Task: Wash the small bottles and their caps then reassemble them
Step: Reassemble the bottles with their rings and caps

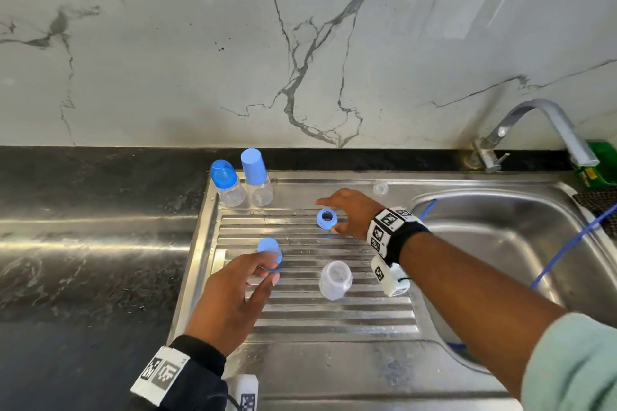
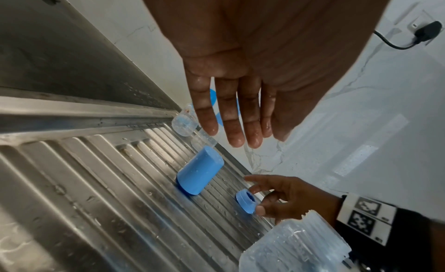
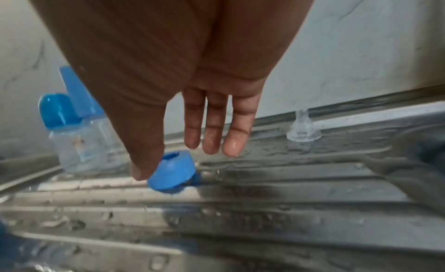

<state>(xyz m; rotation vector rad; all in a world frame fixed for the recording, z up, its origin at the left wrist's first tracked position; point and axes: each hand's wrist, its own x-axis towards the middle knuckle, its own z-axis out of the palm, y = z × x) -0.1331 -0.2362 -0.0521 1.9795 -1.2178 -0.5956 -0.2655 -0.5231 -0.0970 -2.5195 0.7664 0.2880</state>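
Right hand (image 1: 350, 213) spread, thumb and forefinger bracketing the blue plastic screw ring (image 1: 326, 218) on the ribbed steel drainboard (image 1: 334, 310), apparently about to lift it. Left hand (image 1: 233, 294) open, fingertips at the blue dome cap (image 1: 269, 248); open clear bottle (image 1: 335, 280) stands between, likely awaiting reassembly, while two capped bottles (image 1: 243, 182) are parked at the back

Ribbed steel drainboard (image 1: 334, 314), 2 capped bottles (image 1: 245, 182), blue cap (image 1: 268, 248), ring (image 1: 326, 217), open bottle (image 1: 335, 280), clear teat (image 1: 380, 188)

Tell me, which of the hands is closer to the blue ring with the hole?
Right. The right hand has its thumb at the blue ring; the left hand hovers near the blue cap, well away.
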